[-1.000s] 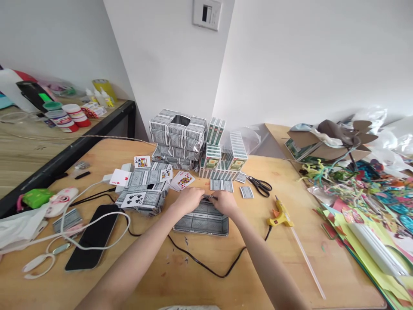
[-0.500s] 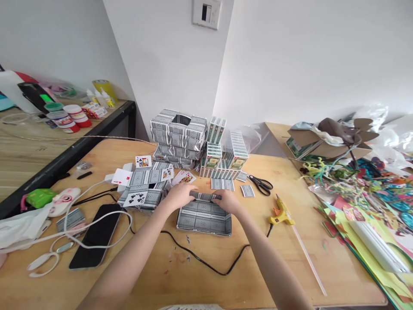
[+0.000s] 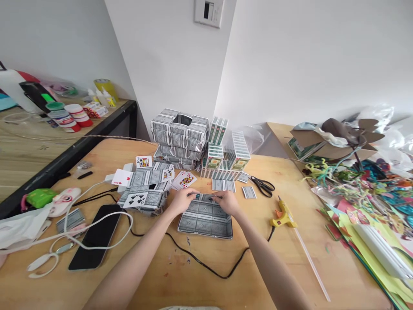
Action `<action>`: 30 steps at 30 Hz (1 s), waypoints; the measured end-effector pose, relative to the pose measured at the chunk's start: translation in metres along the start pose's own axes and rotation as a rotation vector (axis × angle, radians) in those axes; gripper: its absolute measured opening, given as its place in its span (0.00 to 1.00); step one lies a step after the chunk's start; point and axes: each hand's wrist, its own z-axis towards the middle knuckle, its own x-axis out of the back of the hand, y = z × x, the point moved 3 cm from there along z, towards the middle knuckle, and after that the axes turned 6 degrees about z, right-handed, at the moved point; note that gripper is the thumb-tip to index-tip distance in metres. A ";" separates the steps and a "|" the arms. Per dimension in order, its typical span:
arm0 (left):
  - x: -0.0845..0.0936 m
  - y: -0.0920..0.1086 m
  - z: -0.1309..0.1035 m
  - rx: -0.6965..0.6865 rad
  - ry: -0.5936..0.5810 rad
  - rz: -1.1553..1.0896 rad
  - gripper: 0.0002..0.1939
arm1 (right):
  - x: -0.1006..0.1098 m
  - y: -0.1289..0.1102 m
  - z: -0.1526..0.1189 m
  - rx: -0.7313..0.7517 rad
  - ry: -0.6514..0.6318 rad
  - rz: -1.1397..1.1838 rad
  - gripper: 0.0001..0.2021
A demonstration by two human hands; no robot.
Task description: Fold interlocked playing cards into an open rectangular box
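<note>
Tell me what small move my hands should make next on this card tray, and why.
I'd probably feel gently along the far edge of the playing-card tray with the left hand and right hand, checking that it is even. Both are at that edge, fingers partly hiding it, so its evenness can't be judged by eye; the yellow hot glue gun lies apart on the table.

Smooth, glossy black phone (image 3: 95, 237) screen.

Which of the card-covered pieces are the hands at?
The shallow open tray: left hand and right hand are at its far edge. The tall stack behind and low box to its left are untouched.
</note>
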 end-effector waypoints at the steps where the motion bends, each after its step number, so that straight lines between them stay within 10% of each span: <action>1: 0.002 0.001 -0.001 -0.016 -0.023 -0.053 0.14 | 0.002 0.000 0.000 -0.005 -0.011 0.023 0.09; 6: 0.013 0.000 -0.019 -0.055 -0.095 -0.318 0.30 | 0.017 0.006 -0.013 -0.040 0.038 0.383 0.17; 12: 0.003 -0.012 -0.037 -0.034 0.122 -0.496 0.25 | 0.008 0.013 -0.049 -0.059 0.251 0.675 0.21; 23: -0.002 -0.019 -0.035 0.108 0.333 -0.206 0.15 | -0.010 0.016 -0.049 -0.164 0.390 0.588 0.22; 30: 0.006 -0.016 -0.026 0.054 0.216 -0.213 0.20 | -0.010 0.020 -0.049 -0.166 0.473 0.603 0.18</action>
